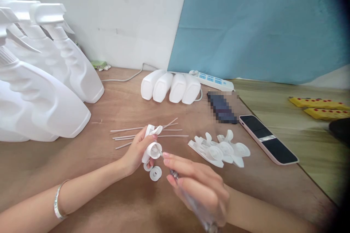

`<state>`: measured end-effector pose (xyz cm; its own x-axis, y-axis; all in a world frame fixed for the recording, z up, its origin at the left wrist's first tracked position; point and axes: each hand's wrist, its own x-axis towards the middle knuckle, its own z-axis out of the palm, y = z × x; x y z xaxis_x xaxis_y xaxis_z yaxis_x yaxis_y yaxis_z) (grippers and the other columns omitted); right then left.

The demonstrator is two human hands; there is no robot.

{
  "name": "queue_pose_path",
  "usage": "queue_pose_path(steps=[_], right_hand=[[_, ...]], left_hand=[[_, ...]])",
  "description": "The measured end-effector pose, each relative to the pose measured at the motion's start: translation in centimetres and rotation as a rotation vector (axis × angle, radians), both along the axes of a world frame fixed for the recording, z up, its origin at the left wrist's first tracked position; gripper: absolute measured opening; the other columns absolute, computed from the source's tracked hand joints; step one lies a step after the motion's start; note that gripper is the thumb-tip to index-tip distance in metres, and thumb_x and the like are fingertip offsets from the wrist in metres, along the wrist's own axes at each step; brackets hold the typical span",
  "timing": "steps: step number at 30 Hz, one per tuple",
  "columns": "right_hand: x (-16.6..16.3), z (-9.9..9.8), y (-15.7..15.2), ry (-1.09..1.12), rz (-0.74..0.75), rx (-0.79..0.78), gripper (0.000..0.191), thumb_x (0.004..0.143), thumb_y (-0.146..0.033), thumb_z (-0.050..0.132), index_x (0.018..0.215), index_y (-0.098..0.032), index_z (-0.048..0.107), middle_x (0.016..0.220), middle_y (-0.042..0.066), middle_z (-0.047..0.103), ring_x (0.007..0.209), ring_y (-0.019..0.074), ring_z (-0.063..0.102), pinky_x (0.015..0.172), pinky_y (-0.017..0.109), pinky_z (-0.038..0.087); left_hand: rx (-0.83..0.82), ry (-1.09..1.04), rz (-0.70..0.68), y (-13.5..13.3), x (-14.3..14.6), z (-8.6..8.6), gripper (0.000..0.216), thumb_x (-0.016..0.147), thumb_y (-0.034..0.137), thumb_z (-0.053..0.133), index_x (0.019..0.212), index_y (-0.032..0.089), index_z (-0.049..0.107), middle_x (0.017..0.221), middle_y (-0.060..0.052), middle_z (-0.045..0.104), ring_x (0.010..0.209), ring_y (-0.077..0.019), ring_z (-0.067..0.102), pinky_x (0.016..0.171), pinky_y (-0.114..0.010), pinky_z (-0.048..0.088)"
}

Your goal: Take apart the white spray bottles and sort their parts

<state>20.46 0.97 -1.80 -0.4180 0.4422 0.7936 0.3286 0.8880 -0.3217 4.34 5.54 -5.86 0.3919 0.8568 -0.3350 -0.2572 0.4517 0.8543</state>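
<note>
My left hand [136, 149] is closed around a white spray trigger head [149, 149], its ribbed collar turned open side toward me. My right hand [197, 185] pinches a thin metal piece [159, 151] whose end reaches into the collar's mouth. Also in my right hand is a clear, shiny item [191, 202] with metallic bits at its ends; its kind is hard to make out. Just below the spray head lies a white ring washer [155, 173], with another one partly hidden beside it. Thin dip tubes [169, 136] lie on the table behind my left hand.
Several white spray bottles [54, 91] stand at the left. White bottle-like pieces [176, 89] lie at the back near a power strip [216, 82]. White trigger parts [218, 149] are heaped at the right, near a phone [270, 140] and a dark blurred object [221, 107].
</note>
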Motion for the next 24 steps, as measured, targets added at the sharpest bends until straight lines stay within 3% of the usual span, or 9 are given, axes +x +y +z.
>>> queue_pose_path(steps=[3,8,10,11,14,19,24], right_hand=[[-0.1,-0.4,0.2,0.168,-0.082,-0.277,0.033,0.075,-0.002,0.057,0.097,-0.023,0.044,0.093,0.005,0.069,0.080,0.0161,0.068,0.065,0.024,0.060],[-0.6,-3.4,0.0,0.110,0.018,-0.090,0.033,0.070,0.002,0.058,0.079,-0.028,0.050,0.099,-0.003,0.068,0.091,0.0215,0.065,0.072,0.030,0.060],[-0.6,-3.9,-0.1,0.031,0.067,-0.007,0.033,0.069,0.002,0.061,0.083,-0.027,0.050,0.106,0.001,0.066,0.098,0.0243,0.062,0.075,0.034,0.060],[-0.6,-3.8,-0.1,0.049,0.037,-0.036,0.035,0.070,0.002,0.060,0.088,-0.026,0.050,0.109,0.004,0.064,0.099,0.0245,0.062,0.075,0.035,0.060],[-0.4,-2.6,0.1,0.191,-0.040,-0.311,0.036,0.075,0.001,0.055,0.098,-0.025,0.043,0.104,0.007,0.065,0.094,0.0199,0.065,0.072,0.033,0.059],[-0.4,-0.8,0.7,0.414,-0.041,-0.687,0.019,0.084,-0.008,0.049,0.091,-0.023,0.040,0.094,0.002,0.065,0.093,0.0167,0.064,0.077,0.035,0.057],[-0.5,-0.5,1.0,0.508,0.010,-0.844,0.014,0.086,-0.014,0.051,0.089,-0.022,0.039,0.094,0.002,0.066,0.092,0.0153,0.064,0.082,0.036,0.055]], left_hand=[[0.006,0.024,0.028,-0.1,0.0,0.1,0.031,0.073,0.042,0.056,0.090,0.020,0.041,0.052,0.007,0.049,0.027,-0.0072,0.041,0.024,-0.015,0.030],[-0.003,-0.009,0.066,-0.1,0.2,0.4,0.032,0.073,0.043,0.055,0.090,0.019,0.042,0.050,0.008,0.047,0.028,-0.0065,0.039,0.025,-0.015,0.030],[-0.025,-0.031,0.090,0.0,0.2,0.4,0.032,0.072,0.043,0.056,0.088,0.019,0.042,0.047,0.008,0.046,0.029,-0.0057,0.036,0.025,-0.014,0.028],[-0.036,-0.041,0.095,0.0,0.2,0.5,0.031,0.072,0.043,0.056,0.087,0.019,0.042,0.045,0.008,0.045,0.028,-0.0052,0.034,0.026,-0.013,0.028],[-0.063,-0.057,0.069,0.1,0.2,0.5,0.027,0.074,0.041,0.055,0.086,0.020,0.042,0.040,0.009,0.042,0.027,-0.0044,0.028,0.026,-0.012,0.025],[-0.081,-0.091,0.045,0.2,0.0,0.4,0.024,0.076,0.038,0.054,0.083,0.021,0.039,0.041,0.010,0.042,0.026,-0.0034,0.026,0.025,-0.012,0.022],[-0.121,-0.117,0.041,0.4,-0.2,0.2,0.027,0.073,0.038,0.056,0.083,0.020,0.039,0.044,0.009,0.044,0.026,-0.0025,0.026,0.026,-0.012,0.019]])
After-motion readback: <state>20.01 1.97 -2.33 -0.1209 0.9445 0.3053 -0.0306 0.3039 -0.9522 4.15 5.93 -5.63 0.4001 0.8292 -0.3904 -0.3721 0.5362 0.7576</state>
